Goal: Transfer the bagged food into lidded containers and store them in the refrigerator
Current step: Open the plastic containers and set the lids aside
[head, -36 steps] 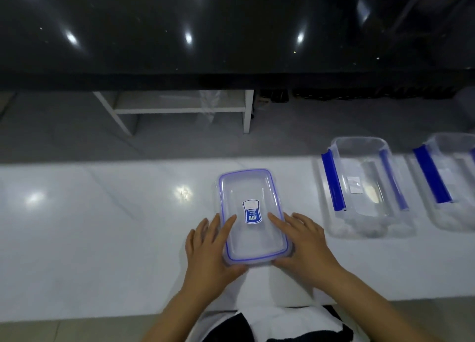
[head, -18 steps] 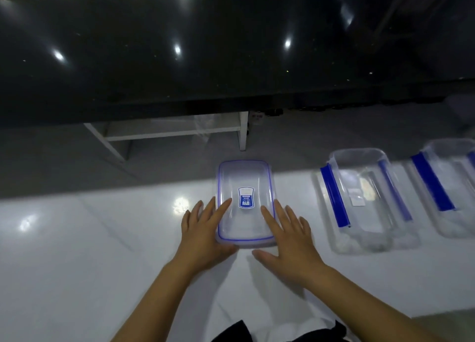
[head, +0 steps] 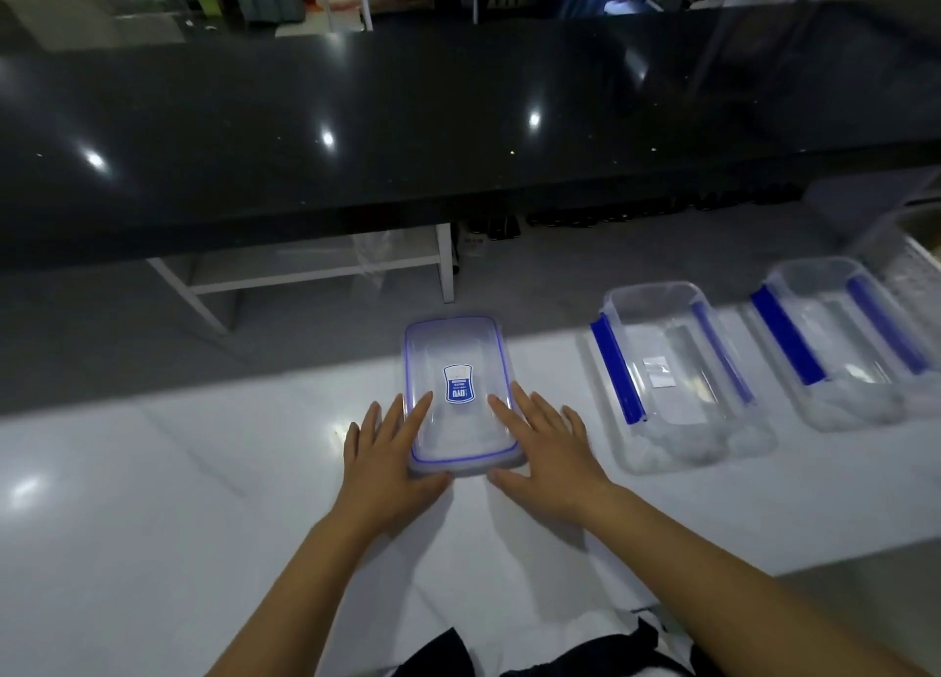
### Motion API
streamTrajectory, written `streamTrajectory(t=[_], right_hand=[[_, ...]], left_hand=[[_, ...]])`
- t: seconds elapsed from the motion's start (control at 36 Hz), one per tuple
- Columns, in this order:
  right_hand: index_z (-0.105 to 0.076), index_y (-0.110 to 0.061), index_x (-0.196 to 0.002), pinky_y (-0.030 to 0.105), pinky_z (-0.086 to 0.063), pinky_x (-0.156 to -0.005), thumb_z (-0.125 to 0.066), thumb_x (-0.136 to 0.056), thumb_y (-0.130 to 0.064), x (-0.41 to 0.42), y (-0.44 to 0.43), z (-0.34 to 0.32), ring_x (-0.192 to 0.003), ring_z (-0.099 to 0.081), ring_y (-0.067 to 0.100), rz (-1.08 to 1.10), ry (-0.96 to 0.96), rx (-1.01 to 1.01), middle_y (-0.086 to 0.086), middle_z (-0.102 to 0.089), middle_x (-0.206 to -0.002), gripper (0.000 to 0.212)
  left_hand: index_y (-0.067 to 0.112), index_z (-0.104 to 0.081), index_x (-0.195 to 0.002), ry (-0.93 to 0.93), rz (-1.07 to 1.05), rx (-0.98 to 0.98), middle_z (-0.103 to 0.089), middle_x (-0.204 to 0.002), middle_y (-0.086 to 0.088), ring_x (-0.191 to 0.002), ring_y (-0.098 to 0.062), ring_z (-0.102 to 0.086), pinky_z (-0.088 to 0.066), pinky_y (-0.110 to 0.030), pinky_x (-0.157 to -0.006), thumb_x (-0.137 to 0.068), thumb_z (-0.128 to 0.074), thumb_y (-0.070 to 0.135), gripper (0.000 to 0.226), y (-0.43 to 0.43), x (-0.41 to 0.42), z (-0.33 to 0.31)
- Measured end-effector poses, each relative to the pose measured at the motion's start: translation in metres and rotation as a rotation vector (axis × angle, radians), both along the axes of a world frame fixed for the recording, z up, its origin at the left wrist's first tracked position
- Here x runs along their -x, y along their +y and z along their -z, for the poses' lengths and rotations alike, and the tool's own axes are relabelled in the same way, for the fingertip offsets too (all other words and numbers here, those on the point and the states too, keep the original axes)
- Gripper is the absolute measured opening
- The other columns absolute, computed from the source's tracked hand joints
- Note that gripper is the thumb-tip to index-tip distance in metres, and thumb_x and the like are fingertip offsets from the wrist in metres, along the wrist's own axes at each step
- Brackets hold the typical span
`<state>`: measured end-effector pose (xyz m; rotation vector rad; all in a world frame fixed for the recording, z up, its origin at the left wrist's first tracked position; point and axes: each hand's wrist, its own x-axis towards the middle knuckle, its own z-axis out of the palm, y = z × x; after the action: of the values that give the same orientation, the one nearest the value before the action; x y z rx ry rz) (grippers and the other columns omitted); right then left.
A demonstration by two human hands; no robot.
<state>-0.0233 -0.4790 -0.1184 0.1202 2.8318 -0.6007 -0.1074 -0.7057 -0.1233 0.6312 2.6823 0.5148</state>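
Lid (head: 458, 396) of clear plastic lies on the white counter (head: 153, 498) beside an open tub (head: 657, 289), the left hand (head: 387, 452) and right hand (head: 545, 447) pressing flat, straight-fingered, on its long edges, probably to slide it squarely aside.

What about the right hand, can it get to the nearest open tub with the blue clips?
Probably yes. The right hand lies flat against the clear lid, holding nothing, and the nearest open tub stands just to its right on the white counter, with only bare surface between them.
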Motion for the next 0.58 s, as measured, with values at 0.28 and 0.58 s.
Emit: streamTrajectory(t=[0.28, 0.58], right_hand=[[0.013, -0.049, -0.152, 0.054, 0.003, -0.121, -0.046, -0.088, -0.072, -0.015, 0.007, -0.036, -0.152, 0.018, 0.023, 0.069, -0.044, 0.009, -0.009, 0.016, -0.166, 0.089], [0.008, -0.070, -0.132, 0.048, -0.004, -0.123, -0.037, -0.082, -0.080, -0.156, 0.083, -0.086, -0.153, 0.011, 0.014, 0.511, 0.128, 0.090, -0.016, 0.006, -0.166, 0.068]], left_hand=[[0.050, 0.010, -0.152, -0.037, -0.013, -0.068, 0.015, -0.167, 0.003, -0.154, -0.029, 0.013, -0.002, -0.051, -0.123, -0.079, -0.062, 0.072, 0.105, 0.008, -0.024, -0.030], [0.064, 0.021, -0.141, 0.031, 0.065, -0.246, 0.039, -0.152, 0.025, -0.148, -0.013, 0.028, 0.004, -0.046, -0.121, -0.071, -0.042, 0.085, 0.096, 0.095, -0.108, -0.059]])
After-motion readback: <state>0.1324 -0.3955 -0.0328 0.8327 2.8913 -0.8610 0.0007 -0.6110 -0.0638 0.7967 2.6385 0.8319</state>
